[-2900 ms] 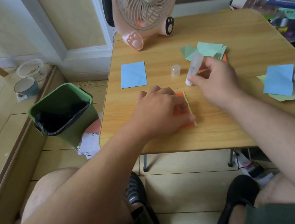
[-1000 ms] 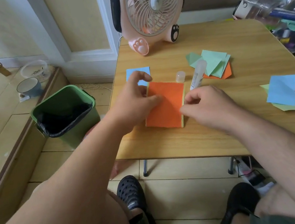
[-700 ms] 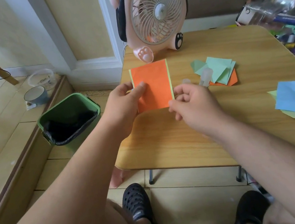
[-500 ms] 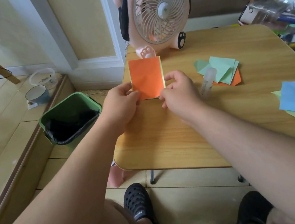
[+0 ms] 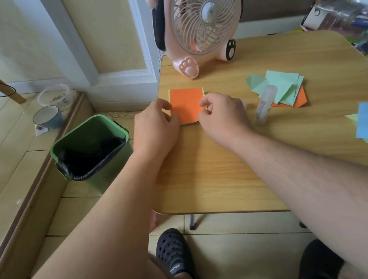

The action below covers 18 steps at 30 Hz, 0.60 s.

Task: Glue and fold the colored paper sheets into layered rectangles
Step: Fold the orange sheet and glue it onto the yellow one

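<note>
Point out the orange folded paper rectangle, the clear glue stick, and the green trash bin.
orange folded paper rectangle (image 5: 186, 105), head view, centre of its face
clear glue stick (image 5: 263, 107), head view, mid-tube
green trash bin (image 5: 112, 126), head view, far rim

Single head-worn view, angled forward and down, close over table (image 5: 221, 181)

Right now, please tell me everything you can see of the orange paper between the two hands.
The orange paper rectangle looks like thin matte craft paper, backed by a pale yellow-green sheet that shows as a narrow border on its left and top right edges. It lies near the left edge of the wooden table, in front of the pink fan. The left hand and right hand pinch its near corners.
</note>
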### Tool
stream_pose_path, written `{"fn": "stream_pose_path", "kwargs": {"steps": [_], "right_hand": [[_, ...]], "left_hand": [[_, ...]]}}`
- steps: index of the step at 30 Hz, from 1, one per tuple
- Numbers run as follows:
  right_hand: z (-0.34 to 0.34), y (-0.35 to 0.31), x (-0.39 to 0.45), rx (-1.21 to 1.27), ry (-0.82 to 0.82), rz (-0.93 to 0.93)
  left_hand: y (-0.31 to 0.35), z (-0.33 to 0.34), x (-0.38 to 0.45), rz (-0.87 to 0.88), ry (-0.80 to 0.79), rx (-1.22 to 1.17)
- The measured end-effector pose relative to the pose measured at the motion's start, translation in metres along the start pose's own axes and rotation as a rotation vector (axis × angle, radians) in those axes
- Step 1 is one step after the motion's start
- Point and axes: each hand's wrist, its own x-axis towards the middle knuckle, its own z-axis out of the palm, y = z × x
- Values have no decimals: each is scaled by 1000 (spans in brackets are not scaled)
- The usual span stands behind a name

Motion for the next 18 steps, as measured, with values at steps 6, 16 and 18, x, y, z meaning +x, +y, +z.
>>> {"fn": "stream_pose_path", "kwargs": {"steps": [6,16,18], "right_hand": [[5,1,-3,-71,40,-54],[12,-4,-7,-285,-20,-127],[12,-3,-11,-295,-28,-119]], "left_hand": [[-2,3,3,91,33,118],[-13,15,9,162,61,192],[-14,15,10,152,56,201]]}}
